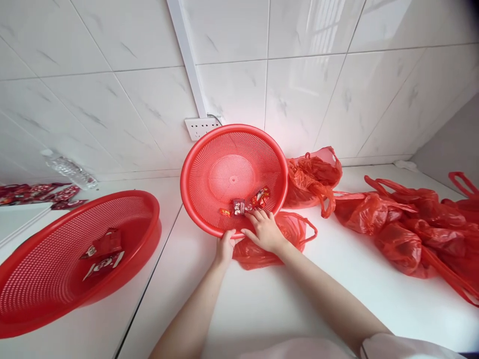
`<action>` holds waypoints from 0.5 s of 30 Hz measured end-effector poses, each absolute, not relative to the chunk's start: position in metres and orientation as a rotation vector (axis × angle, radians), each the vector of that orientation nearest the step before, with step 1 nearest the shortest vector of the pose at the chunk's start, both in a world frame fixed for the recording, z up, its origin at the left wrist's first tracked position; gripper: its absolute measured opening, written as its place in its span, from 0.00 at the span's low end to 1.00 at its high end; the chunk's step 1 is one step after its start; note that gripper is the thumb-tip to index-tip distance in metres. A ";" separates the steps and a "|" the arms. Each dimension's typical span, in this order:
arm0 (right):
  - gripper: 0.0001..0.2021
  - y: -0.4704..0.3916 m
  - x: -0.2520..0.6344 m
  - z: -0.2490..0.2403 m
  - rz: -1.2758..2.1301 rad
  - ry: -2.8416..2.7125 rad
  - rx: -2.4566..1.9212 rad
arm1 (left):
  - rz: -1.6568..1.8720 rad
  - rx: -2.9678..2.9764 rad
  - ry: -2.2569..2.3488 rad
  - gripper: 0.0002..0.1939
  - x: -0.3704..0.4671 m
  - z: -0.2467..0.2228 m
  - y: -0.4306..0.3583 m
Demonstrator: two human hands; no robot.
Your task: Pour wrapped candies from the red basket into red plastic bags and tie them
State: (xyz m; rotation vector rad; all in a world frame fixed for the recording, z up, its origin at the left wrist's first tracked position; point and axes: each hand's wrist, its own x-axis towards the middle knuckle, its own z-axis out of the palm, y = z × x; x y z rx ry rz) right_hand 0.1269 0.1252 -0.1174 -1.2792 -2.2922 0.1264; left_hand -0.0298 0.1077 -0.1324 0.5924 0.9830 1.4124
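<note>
A red plastic colander basket (234, 133) is tilted up towards me in front of the wall. My left hand (225, 247) grips its lower rim, with the fingers partly hidden beneath. My right hand (264, 230) reaches over the rim with its fingers stretched out at the small wrapped pieces inside. Beside those fingertips are a dark red packet (238, 207), a shiny red-and-gold wrapped piece (261, 198) and a small orange wrapped piece (225, 212). Under the basket's lower right side lies a red plastic bag (262, 252).
A second red basket (152, 209) with dark red packets (107, 243) stands at the left. Several red plastic bags (407, 234) lie on the right, another bag (310, 179) by the wall. A clear bottle (71, 169) lies at the back left; a power strip (194, 128) is on the wall.
</note>
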 end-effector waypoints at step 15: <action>0.38 0.125 0.128 -0.138 0.102 -2.208 -1.329 | 1.313 0.647 1.017 0.12 -0.042 -0.139 0.107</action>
